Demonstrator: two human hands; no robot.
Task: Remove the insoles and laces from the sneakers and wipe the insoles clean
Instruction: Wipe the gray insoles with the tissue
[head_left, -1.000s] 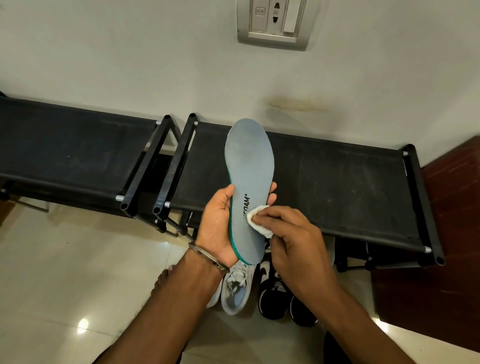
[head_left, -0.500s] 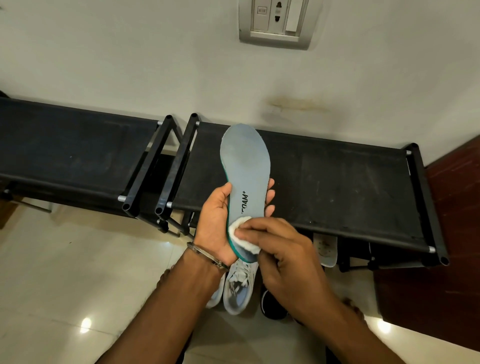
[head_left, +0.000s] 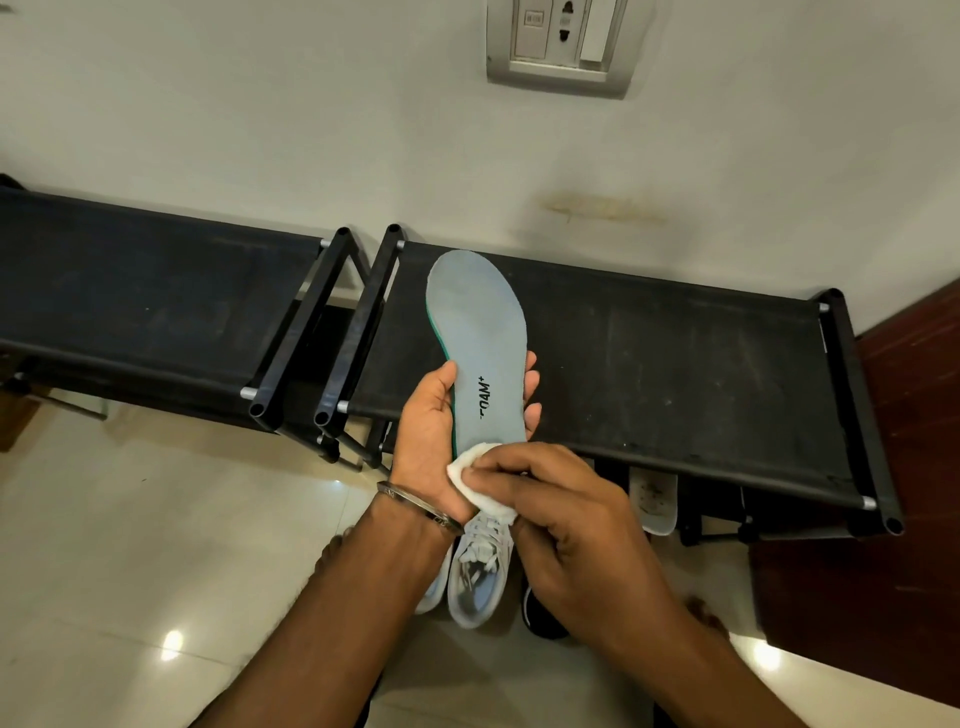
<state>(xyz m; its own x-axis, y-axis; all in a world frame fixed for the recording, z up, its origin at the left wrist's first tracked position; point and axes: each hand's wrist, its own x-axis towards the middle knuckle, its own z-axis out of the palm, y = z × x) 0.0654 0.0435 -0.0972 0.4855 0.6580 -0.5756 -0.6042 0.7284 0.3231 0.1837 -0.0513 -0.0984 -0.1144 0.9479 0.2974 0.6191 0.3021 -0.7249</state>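
Note:
My left hand (head_left: 431, 426) grips a grey-blue insole (head_left: 480, 332) with a green edge and black lettering, holding it upright by its heel half in front of the rack. My right hand (head_left: 561, 514) pinches a small white wipe (head_left: 470, 475) and presses it against the heel end of the insole. Below my hands a grey-white sneaker (head_left: 478, 577) stands on the floor with its laces in; a second one is mostly hidden by my left wrist. Another pale insole (head_left: 653, 501) lies under the right rack.
Two black fabric-topped shoe racks (head_left: 675, 374) stand side by side against the white wall. A dark shoe (head_left: 540, 618) sits on the glossy tile floor by the sneaker. A dark red wooden surface (head_left: 893, 467) is at the right, a switch plate (head_left: 558, 47) on the wall.
My right hand has slid the wipe down the insole from beside the lettering to the heel end. The insole has dropped slightly lower in view.

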